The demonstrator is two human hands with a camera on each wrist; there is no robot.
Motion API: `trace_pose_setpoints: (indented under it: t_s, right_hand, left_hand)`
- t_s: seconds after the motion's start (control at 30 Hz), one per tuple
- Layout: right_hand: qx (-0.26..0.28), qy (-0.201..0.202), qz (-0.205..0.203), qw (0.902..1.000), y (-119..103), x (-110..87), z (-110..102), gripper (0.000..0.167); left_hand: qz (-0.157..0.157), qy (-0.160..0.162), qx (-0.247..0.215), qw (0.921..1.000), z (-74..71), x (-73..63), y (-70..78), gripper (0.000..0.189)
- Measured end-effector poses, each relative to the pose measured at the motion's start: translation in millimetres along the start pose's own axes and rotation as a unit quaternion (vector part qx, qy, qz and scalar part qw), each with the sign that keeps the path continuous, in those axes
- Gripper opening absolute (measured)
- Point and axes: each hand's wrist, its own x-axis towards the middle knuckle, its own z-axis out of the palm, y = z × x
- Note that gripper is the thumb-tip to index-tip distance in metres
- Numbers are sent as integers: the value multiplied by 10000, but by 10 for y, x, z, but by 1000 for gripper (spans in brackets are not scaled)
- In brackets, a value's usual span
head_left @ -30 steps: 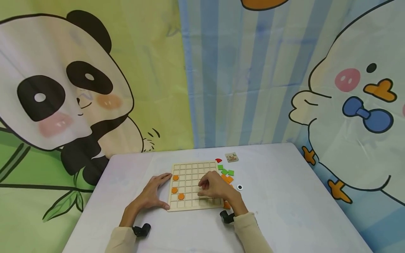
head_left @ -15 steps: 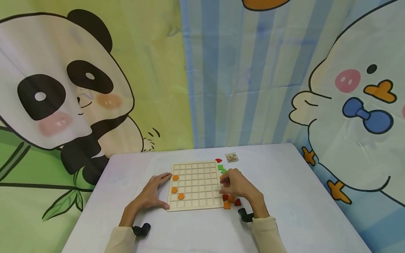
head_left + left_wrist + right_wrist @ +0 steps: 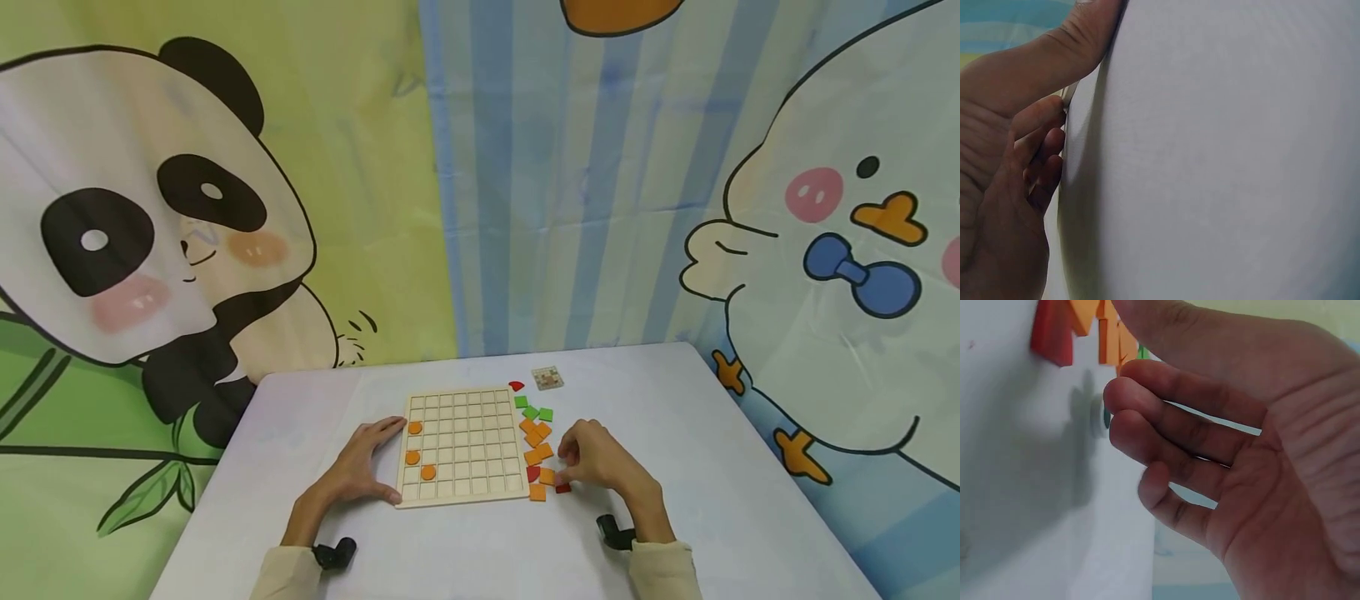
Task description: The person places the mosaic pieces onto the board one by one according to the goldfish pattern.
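Note:
A pale wooden grid board [image 3: 468,446] lies on the white table, with three round orange pieces [image 3: 428,472] in cells on its left side. My left hand [image 3: 358,467] rests against the board's left edge, thumb at the near corner and fingers spread farther up the side. Beyond the board's right edge, my right hand [image 3: 600,458] hovers low with loosely bent fingers, its thumb right by an orange square tile [image 3: 547,477] and a red piece [image 3: 563,488]. In the right wrist view, thumb and fingers stand apart, and a white round piece [image 3: 1097,415] shows just behind the fingertips.
Several orange tiles [image 3: 533,457] lie along the board's right side, with another red piece [image 3: 533,473] among them. Green square tiles [image 3: 531,412], a red wedge [image 3: 516,386] and a small patterned card [image 3: 547,378] lie farther back. Printed curtains stand behind the table.
My right hand has moved rightward off the board, past the orange tiles, and now covers where the white round piece was seen. The left hand keeps its place at the board's edge.

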Motion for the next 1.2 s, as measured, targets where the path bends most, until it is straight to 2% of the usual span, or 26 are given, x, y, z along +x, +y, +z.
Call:
trace_pose_setpoints:
  t_s: [0.23, 0.47, 0.77, 1.0, 1.2]
  right_hand:
    - [-104, 1, 145, 9998, 100, -114, 128, 37]
    - [-318, 250, 188, 9990, 102, -159, 234, 41]
    - [-309, 284, 320, 9986, 86, -197, 259, 35]
    - [-284, 302, 136, 9990, 104, -216, 246, 23]
    - [-55, 189, 132, 9997, 140, -210, 232, 23]
  left_hand:
    - [-87, -57, 12, 9999, 27, -34, -23, 142]
    - [-61, -64, 20, 10000, 28, -23, -23, 142]
    - [-173, -83, -26, 9998, 20, -24, 5, 142]
    - [-131, -78, 30, 9999, 20, -12, -1, 142]
    - [-23, -20, -3, 10000, 2, 16, -3, 143]
